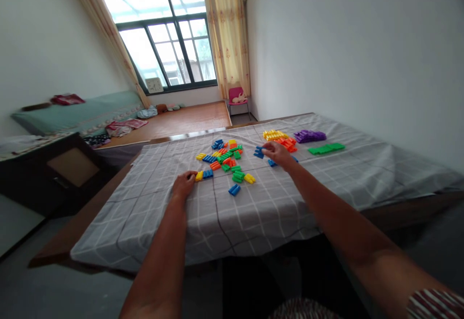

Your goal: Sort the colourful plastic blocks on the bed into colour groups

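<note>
My right hand (277,153) pinches a blue plastic toy block (258,152) above the cloth, right of the mixed pile. Another blue block (271,163) lies on the cloth beneath that hand, partly hidden by it. My left hand (185,182) rests on the cloth with curled fingers closed at the end of a yellow block (199,176). A blue block (208,174) lies against the yellow one. The mixed pile of blue, yellow, orange and green blocks (224,157) lies between my hands. Nearer to me is a single blue block (234,190).
Beyond my right hand lie sorted groups: yellow blocks (274,135), orange blocks (287,144), purple blocks (310,136) and green blocks (326,149). A grey checked cloth (145,222) covers the table. A dark cabinet (54,179) stands at left, a pink chair (237,97) at the back.
</note>
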A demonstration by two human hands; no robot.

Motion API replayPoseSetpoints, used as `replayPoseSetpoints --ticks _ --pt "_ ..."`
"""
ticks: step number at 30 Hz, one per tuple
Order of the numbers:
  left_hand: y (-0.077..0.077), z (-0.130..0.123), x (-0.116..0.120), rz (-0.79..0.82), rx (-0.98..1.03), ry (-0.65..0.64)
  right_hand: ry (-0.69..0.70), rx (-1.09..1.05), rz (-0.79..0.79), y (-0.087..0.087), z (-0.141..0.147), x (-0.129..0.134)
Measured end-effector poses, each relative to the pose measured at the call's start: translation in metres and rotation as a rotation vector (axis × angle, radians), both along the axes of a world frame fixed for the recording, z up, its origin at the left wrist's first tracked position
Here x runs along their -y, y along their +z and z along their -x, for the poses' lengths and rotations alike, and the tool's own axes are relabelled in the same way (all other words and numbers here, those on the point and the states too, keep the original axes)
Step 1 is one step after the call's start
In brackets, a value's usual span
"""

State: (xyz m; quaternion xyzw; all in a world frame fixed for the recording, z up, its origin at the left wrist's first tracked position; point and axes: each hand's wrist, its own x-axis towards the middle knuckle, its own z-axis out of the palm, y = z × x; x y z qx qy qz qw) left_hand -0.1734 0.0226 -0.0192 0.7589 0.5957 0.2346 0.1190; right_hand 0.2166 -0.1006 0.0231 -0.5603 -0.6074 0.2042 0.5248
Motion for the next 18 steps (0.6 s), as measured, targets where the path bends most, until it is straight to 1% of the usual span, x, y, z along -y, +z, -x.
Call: replayPoseSetpoints --ticks 3,4,6,8,10,14,18 --pt "0.002 -0.001 0.0 0.006 -0.021 0.018 -0.503 -0.085 -0.032 -0.026 -0.075 0.015" --pt "0.003 -0.002 0.0 0.009 -0.028 0.029 -0.607 -0.094 -0.005 -0.036 -0.095 0.02" --pt "0.005 -0.003 0.001 0.005 -0.037 0.049 -0.73 -0.085 0.084 -0.053 -0.123 0.029" --pt "0.006 -0.003 0.002 0.002 -0.041 0.051 -0.776 -0.027 0.159 -0.065 -0.134 0.035" --pt "0.007 -0.002 0.003 0.001 -0.037 0.039 -0.796 0.078 0.197 -0.069 -0.135 0.038" --pt "0.007 -0.001 0.003 0.008 -0.038 0.044 -0.801 0.279 0.28 -0.069 -0.126 0.042" --pt "0.006 -0.001 0.001 0.023 -0.047 0.066 -0.801 0.394 0.332 -0.07 -0.123 0.045"
